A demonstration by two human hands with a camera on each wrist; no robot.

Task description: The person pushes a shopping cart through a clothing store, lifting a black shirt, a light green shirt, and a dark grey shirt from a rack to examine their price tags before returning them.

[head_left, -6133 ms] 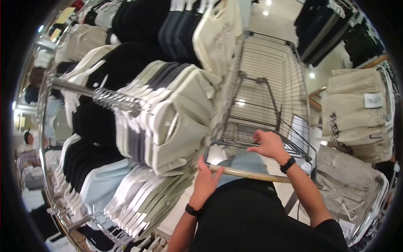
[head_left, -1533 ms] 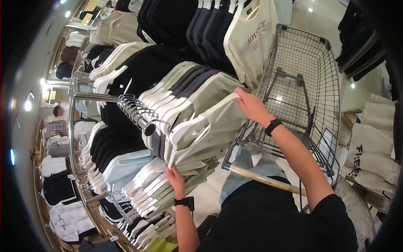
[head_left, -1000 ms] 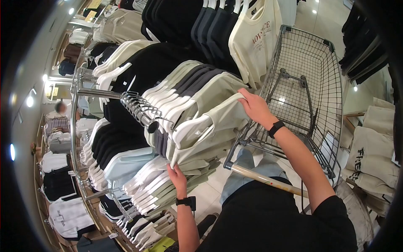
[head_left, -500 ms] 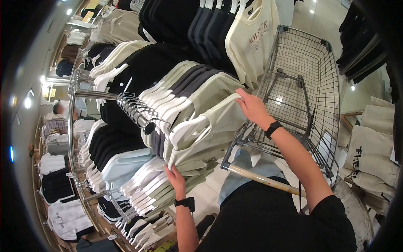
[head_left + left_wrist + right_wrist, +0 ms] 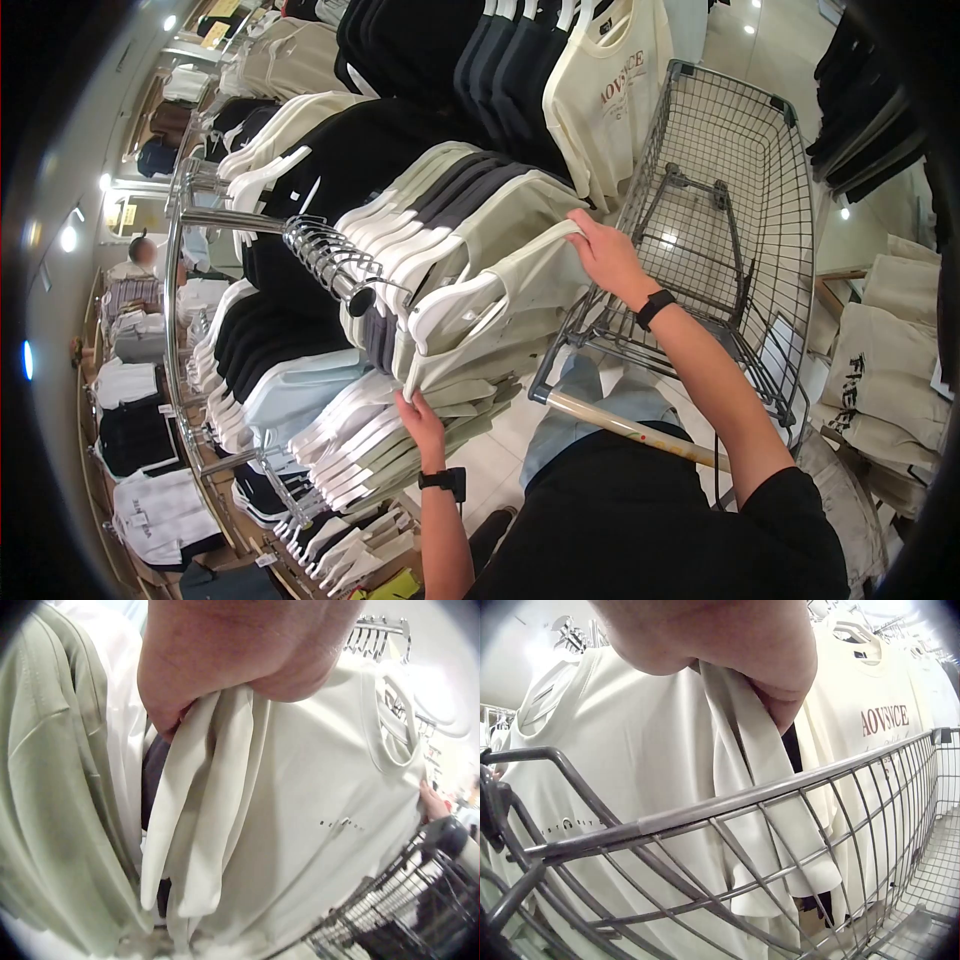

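A pale cream shirt [image 5: 530,283] hangs on a white hanger [image 5: 450,300] at the front end of a rail of shirts. My right hand [image 5: 612,262] pinches its far shoulder, and my left hand [image 5: 422,432] pinches the near shoulder. In the left wrist view the left hand [image 5: 247,652] grips the fabric above a hanging sleeve, with small print on the chest [image 5: 341,823]. The right wrist view shows the right hand [image 5: 720,637] gripping the other shoulder, its fingertips partly hidden behind cloth.
An empty wire cart [image 5: 720,200] stands to the right, its handle [image 5: 630,430] before my body. Chrome rails [image 5: 235,220] with black, blue and white clothes are on the left. Beige clothes [image 5: 890,340] hang at the far right. A person [image 5: 142,255] is in the left background.
Compared with the oldest frame, both hands have moved from near the cart handle to the cream shirt's shoulders. Over the last second the hold looks the same, with only slight view shifts.
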